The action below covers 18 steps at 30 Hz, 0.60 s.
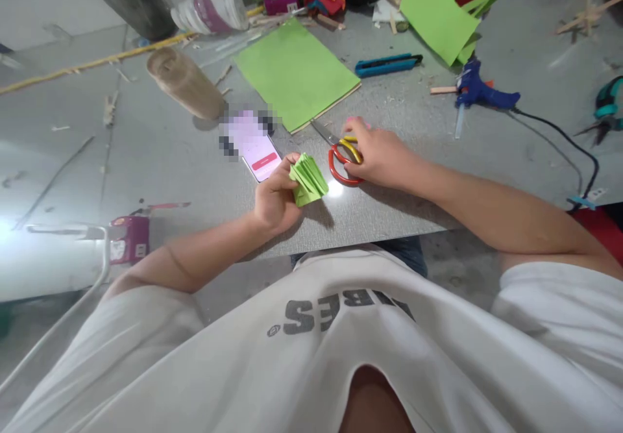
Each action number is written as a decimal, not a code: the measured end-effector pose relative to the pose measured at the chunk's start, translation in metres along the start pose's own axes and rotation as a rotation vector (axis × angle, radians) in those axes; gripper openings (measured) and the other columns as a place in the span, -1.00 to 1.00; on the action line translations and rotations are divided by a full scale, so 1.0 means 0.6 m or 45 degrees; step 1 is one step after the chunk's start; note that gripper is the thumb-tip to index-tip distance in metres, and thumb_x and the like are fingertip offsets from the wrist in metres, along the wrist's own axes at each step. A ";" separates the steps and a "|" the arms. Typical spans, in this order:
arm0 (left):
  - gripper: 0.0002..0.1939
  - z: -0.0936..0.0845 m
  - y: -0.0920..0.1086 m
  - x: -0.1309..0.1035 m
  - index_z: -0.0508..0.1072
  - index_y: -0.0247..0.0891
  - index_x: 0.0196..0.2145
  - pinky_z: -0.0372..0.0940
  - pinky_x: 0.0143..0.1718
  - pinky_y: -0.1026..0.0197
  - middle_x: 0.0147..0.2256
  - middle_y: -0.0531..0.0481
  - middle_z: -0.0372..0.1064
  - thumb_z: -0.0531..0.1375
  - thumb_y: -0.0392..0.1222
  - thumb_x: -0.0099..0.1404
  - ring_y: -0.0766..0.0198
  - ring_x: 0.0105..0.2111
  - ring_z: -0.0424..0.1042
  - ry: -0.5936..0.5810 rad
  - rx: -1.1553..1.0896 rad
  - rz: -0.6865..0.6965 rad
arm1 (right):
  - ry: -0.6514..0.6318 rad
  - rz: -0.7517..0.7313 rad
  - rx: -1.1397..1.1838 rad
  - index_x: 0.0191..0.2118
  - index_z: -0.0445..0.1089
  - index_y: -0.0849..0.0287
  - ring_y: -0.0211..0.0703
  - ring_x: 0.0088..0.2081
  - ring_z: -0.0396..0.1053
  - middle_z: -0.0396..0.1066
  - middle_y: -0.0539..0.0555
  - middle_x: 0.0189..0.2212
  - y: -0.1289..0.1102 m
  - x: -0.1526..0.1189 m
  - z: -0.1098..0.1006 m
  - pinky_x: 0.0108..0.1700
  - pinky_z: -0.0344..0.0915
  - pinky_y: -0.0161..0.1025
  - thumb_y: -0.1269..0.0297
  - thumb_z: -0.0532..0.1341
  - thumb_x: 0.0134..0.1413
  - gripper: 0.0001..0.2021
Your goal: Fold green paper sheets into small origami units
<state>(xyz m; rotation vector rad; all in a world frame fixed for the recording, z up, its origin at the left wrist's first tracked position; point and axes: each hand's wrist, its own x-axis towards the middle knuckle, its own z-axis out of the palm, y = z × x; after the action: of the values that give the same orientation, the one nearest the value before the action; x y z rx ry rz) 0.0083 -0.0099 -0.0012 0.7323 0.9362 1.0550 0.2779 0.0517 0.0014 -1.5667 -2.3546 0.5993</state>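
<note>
My left hand (278,198) is closed on a small stack of folded green paper (309,178), pleated along its upper side. To its right, my right hand (374,150) grips the scissors (335,154) by their red and yellow handles. The blades point up and left, and their tips reach the near edge of a large green sheet stack (298,73) lying on the table. Just behind my left hand lies a phone (253,144) with a lit pink screen. Some fingers of my right hand are hidden behind the handles.
A blue utility knife (388,65) lies beyond the green sheets. At right are a blue glue gun (487,89) with a cable and pliers (608,108). A tan cylinder (187,82) and a white bottle (211,14) are at left. More green paper (438,14) is piled at the back.
</note>
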 end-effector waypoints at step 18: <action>-0.75 0.117 0.049 0.128 0.45 -0.16 -0.24 0.46 -0.37 0.30 -0.39 -0.02 0.43 0.30 -0.44 0.17 0.28 -0.45 0.41 0.277 -0.167 -0.234 | 0.481 -0.002 1.136 0.10 0.38 -0.14 -0.03 -0.24 0.53 0.53 -0.11 -0.39 0.096 0.016 -0.177 -0.17 0.44 -0.04 -0.60 0.72 -0.10 -0.08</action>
<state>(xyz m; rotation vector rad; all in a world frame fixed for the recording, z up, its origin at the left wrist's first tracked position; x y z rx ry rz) 0.0755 0.0680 0.0333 0.4195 1.0875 1.0359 0.3662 0.1008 0.0680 -1.1155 -1.4704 1.0473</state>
